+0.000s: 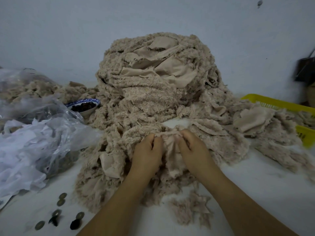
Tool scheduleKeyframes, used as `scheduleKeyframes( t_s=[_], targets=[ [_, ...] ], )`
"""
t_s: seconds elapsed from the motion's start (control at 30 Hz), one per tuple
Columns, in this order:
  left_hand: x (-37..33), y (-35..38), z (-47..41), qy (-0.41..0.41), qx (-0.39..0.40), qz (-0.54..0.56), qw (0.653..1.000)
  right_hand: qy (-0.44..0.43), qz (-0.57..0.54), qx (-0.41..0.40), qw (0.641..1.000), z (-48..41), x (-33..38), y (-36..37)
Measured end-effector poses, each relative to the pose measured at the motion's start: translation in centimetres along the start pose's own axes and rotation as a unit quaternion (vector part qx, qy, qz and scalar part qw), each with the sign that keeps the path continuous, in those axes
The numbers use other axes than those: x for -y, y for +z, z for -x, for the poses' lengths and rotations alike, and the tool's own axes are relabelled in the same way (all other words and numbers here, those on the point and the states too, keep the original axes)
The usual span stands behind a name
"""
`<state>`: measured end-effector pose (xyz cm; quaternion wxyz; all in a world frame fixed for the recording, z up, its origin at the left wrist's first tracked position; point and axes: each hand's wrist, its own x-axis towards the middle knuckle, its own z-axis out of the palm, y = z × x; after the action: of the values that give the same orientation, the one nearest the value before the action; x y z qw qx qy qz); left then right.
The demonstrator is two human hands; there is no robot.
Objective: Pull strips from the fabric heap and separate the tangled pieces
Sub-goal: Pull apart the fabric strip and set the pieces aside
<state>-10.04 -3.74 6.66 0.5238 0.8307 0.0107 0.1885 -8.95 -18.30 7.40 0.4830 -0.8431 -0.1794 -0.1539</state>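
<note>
Looking down from my head, the fabric heap (153, 82) rises in the middle of the white worktop (255, 184), backed against a pale wall (68, 31). It is a tall mound of beige fleecy strips. Smoother, flatter pieces show near its top, and its loose ends spill forward and to both sides across the worktop.

Both my hands are buried in the near slope of the heap, close together and almost touching. My left hand (147, 150) has its fingers curled into the fleece, and my right hand (194, 149) is curled the same way just beside it. Between them they grip one bunched, smoother strip (170, 147), which runs from under my fingers down toward me. Its far end is lost among the other pieces, so I cannot tell where it stops. Both forearms come in from the bottom edge and lie over the lower fringe of the heap.

To my left lies a crumpled clear plastic bag (42, 142) with more beige scraps behind it. A blue-and-white bowl (85, 106) holding something dark sits just beside the heap's left edge. Several round discs (62, 195) are scattered on the worktop near my left elbow. To my right, a yellow basket (279, 103) is partly covered by spilled fleece.
</note>
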Motion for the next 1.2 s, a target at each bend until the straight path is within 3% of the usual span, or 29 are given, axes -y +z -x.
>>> scheduleKeyframes(
  t_s=[0.13, 0.3, 0.4, 0.5, 0.57, 0.63, 0.73, 0.8, 0.93, 1.07, 1.2],
  targets=[
    [0.0, 0.5, -0.4, -0.018, -0.013, -0.071, 0.997, 0.040, -0.078, -0.046, 0.995, 0.2, 0.6, 0.2],
    [2.0, -2.0, -1.7, -0.087, -0.084, -0.044, 0.992, 0.132, -0.162, -0.245, 0.947, -0.9, -0.7, -3.6],
    [1.7, -1.0, -1.0, -0.052, -0.026, -0.064, 0.996, 0.154, -0.178, -0.201, 0.951, -0.9, -1.4, -3.3],
    [0.7, 0.0, -0.1, 0.064, 0.016, -0.117, 0.991, 0.148, -0.184, -0.145, 0.961, -0.5, -0.8, -2.1],
    [0.0, -0.1, 0.3, 0.138, 0.013, -0.095, 0.986, 0.142, -0.184, -0.128, 0.964, -0.4, -0.5, -1.8],
    [-0.7, 0.0, 0.9, 0.146, 0.035, -0.038, 0.988, 0.146, -0.211, -0.105, 0.961, -0.3, -0.3, -1.6],
    [-1.8, 0.6, 1.5, 0.059, 0.107, 0.117, 0.986, 0.142, -0.243, -0.055, 0.958, -0.1, 0.0, -1.2],
    [-1.9, 1.0, 1.4, 0.014, 0.115, 0.200, 0.973, 0.124, -0.222, -0.027, 0.967, 0.1, 0.0, -0.9],
    [-2.2, 0.6, 1.0, -0.084, 0.027, 0.321, 0.943, 0.054, -0.149, 0.048, 0.986, 0.7, 0.3, -0.4],
    [-1.8, -1.0, -0.2, -0.148, -0.027, 0.412, 0.899, 0.005, 0.048, 0.130, 0.990, 0.7, -0.5, 0.0],
    [-1.6, -2.1, -0.8, -0.202, -0.056, 0.463, 0.861, -0.007, 0.151, 0.089, 0.984, 0.2, -1.1, -0.7]
  ],
)
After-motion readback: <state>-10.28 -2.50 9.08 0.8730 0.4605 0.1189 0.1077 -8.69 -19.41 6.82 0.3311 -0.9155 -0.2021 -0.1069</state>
